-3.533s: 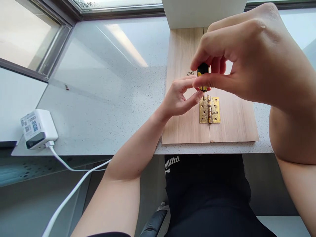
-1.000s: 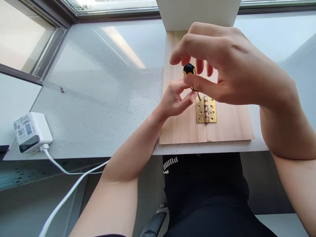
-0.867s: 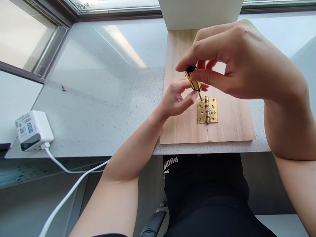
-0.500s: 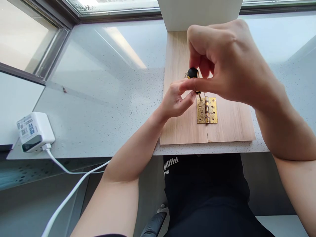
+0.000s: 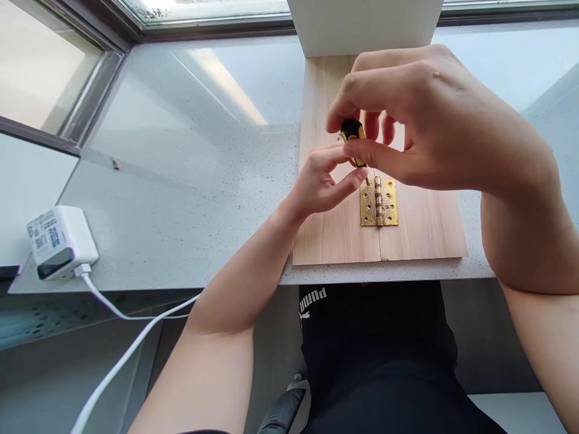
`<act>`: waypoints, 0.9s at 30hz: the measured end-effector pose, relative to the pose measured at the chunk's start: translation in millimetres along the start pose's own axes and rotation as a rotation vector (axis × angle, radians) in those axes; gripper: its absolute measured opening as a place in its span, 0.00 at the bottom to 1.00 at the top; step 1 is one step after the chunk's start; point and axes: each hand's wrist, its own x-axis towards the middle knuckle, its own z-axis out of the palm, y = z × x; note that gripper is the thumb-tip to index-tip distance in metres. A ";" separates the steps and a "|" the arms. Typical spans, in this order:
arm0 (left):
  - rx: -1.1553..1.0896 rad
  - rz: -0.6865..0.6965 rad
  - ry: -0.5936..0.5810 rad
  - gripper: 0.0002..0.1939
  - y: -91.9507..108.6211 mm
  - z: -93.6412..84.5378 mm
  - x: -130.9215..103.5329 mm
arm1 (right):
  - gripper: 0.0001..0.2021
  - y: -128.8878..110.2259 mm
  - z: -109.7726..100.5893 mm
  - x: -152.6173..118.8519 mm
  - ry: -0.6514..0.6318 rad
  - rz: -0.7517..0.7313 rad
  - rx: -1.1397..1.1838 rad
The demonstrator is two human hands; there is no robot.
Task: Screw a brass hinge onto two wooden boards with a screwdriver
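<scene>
A small black-and-yellow screwdriver [image 5: 353, 134] stands slightly tilted, its shaft pointing down at the upper left part of a brass hinge [image 5: 369, 205]. Thumb and fingers of my right hand [image 5: 407, 114] grip its handle from above. My left hand [image 5: 328, 181] is closed around the lower end of the screwdriver, thumb and forefinger near the shaft. The hinge lies flat and spread across the seam between two light wooden boards [image 5: 337, 241]. Several holes show in its leaves. My fingers partly cover the screwdriver's tip, so the screw under it cannot be made out.
The boards lie on a speckled white counter [image 5: 181, 199], close to its front edge. Behind them rises a white box-like block [image 5: 368, 27]. A white charger [image 5: 63, 241] with a cable [image 5: 117, 367] sits at the left. Window frames border the back and left.
My right hand has turned on the screwdriver's handle, its fingers opening out and the wrist swinging right. My left hand has shifted slightly right and stays by the shaft.
</scene>
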 end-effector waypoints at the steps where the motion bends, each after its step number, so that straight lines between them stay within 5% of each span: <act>1: 0.003 -0.002 -0.002 0.24 1.1 0.0 0.7 | 0.07 2.0 -1.8 0.1 0.008 -0.010 0.005; 8: -0.030 0.043 -0.034 0.19 4.3 -2.4 2.6 | 0.21 23.4 -9.9 0.7 -0.041 -0.125 0.118; 22: -0.079 0.062 -0.069 0.15 11.2 -4.6 3.5 | 0.15 29.9 -6.3 4.8 -0.033 -0.086 0.246; 27: -0.031 0.015 -0.024 0.22 5.7 -2.5 2.1 | 0.12 22.7 -0.1 5.1 0.005 -0.104 0.198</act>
